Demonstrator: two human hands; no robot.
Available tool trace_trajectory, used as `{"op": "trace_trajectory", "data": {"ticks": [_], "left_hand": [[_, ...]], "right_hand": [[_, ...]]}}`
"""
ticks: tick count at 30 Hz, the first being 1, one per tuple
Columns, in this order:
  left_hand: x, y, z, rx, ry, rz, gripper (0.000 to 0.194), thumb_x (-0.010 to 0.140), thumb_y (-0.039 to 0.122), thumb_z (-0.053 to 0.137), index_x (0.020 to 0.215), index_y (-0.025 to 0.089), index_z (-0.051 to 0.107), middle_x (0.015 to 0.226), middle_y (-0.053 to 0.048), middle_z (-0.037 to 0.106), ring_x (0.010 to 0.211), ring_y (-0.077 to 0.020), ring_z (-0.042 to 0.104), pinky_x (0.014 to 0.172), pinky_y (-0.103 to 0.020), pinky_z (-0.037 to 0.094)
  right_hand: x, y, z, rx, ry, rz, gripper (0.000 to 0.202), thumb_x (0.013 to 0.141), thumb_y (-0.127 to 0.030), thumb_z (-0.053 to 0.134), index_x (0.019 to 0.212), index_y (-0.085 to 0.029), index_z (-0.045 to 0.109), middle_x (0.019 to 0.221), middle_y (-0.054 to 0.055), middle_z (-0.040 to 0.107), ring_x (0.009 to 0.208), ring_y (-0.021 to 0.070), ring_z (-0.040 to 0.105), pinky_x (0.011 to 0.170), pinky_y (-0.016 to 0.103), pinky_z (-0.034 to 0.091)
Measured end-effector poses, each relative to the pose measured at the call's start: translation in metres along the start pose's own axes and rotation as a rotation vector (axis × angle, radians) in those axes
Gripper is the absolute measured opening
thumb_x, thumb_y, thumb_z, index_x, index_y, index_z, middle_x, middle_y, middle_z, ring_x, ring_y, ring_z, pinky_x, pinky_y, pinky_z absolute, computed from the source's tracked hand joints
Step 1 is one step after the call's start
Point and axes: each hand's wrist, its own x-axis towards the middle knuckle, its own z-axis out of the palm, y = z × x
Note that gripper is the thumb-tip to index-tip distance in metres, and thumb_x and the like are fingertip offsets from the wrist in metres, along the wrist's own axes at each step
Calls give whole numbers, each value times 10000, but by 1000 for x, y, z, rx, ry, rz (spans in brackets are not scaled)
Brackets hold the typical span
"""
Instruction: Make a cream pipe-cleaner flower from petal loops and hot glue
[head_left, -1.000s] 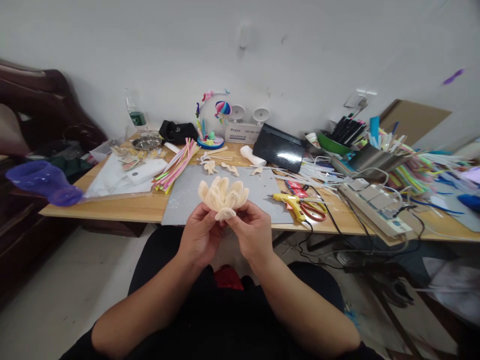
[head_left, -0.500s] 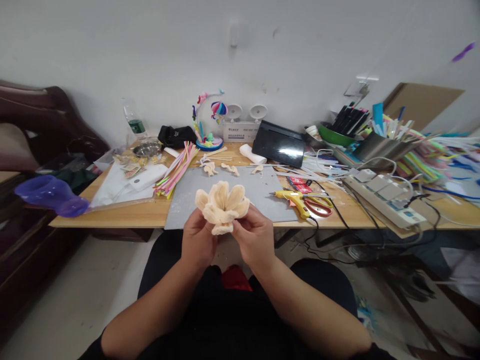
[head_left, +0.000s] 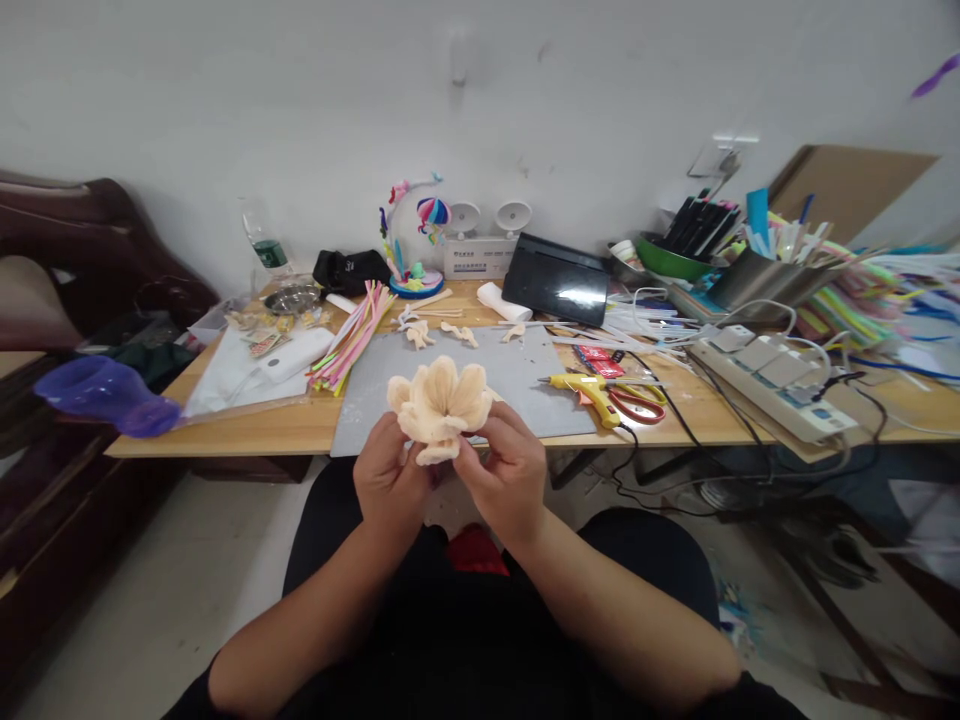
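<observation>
A cream fuzzy flower (head_left: 439, 405) made of looped petals is held up in front of the table's near edge, over my lap. My left hand (head_left: 388, 482) grips its underside from the left. My right hand (head_left: 501, 470) pinches it from the right, fingers curled against the lowest petal. Behind the flower lies a grey mat (head_left: 517, 380) with a few small cream pieces (head_left: 420, 335) at its far edge.
On the wooden table (head_left: 247, 425) lie a yellow glue gun (head_left: 589, 392) and red scissors (head_left: 637, 402) right of the mat, a bundle of coloured fuzzy stems (head_left: 352, 340) to the left, a power strip (head_left: 772, 375), a black case (head_left: 556, 282) and a purple bag (head_left: 105, 395).
Both hands have turned the flower slightly and shifted their grip on its base; the view has drifted a little, so the table sits lower and more to the right.
</observation>
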Motion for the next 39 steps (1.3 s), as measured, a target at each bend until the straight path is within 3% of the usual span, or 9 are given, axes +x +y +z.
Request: {"op": "trace_trajectory", "data": {"ticks": [6, 12, 15, 20, 27, 31, 33, 36, 39], "left_hand": [[-1, 5, 2, -115, -76, -138, 179, 751, 214, 632, 922, 212, 683, 876, -36, 678, 808, -166, 602, 741, -282, 465], [8, 12, 6, -167, -76, -364, 85, 719, 260, 664, 757, 186, 684, 602, 3, 635, 563, -129, 569, 519, -229, 456], [11, 10, 6, -209, -84, -387, 79, 713, 235, 665, 764, 177, 681, 654, 0, 657, 605, -126, 595, 570, -227, 479], [13, 2, 7, -353, -14, -421, 101, 716, 224, 662, 793, 157, 664, 709, -12, 663, 642, -132, 625, 654, -260, 510], [20, 0, 4, -367, -21, -462, 141, 685, 219, 701, 810, 163, 668, 625, 12, 623, 579, -96, 580, 574, -208, 468], [27, 7, 4, -257, -14, -439, 202, 617, 234, 748, 788, 154, 675, 609, 17, 614, 536, -98, 571, 519, -206, 451], [30, 10, 3, -218, 8, -416, 252, 586, 255, 765, 798, 151, 677, 609, 14, 615, 515, -108, 575, 503, -221, 456], [33, 13, 1, -178, 4, -398, 295, 556, 271, 780, 807, 150, 681, 603, 4, 621, 492, -118, 570, 492, -241, 464], [33, 14, 0, -188, -31, -416, 310, 546, 274, 783, 814, 149, 691, 587, -1, 623, 486, -121, 575, 484, -241, 469]], "right_hand": [[1, 1, -1, 55, -43, 149, 94, 759, -177, 577, 790, -191, 664, 769, 33, 625, 733, 142, 594, 676, 283, 491], [7, 6, -3, 157, -176, 251, 137, 804, -197, 529, 786, -193, 666, 784, 37, 642, 784, 146, 595, 728, 295, 479], [9, 10, -4, 131, -237, 250, 122, 798, -203, 543, 811, -184, 663, 785, 38, 650, 764, 140, 601, 700, 278, 478], [9, 15, -10, -104, -119, 104, 123, 812, -220, 541, 738, -180, 630, 670, 13, 616, 647, 121, 562, 630, 258, 447], [6, 18, -17, 36, -125, 183, 206, 774, -304, 616, 630, -187, 525, 569, -30, 518, 537, 99, 487, 523, 240, 400], [7, 12, -22, 116, -144, 55, 135, 858, -212, 487, 777, -197, 594, 672, 0, 577, 644, 118, 555, 605, 275, 459], [10, 9, -25, 93, -86, -16, 144, 847, -171, 487, 927, -221, 596, 816, 22, 587, 717, 126, 570, 647, 298, 492], [17, 5, -31, -12, -2, -140, 381, 792, -165, 558, 1150, -278, 497, 1075, 60, 506, 803, 140, 561, 651, 315, 528], [28, 0, -36, -214, -91, -379, 480, 749, -171, 623, 1180, -318, 472, 1095, 55, 500, 906, 178, 547, 686, 335, 535]]}}
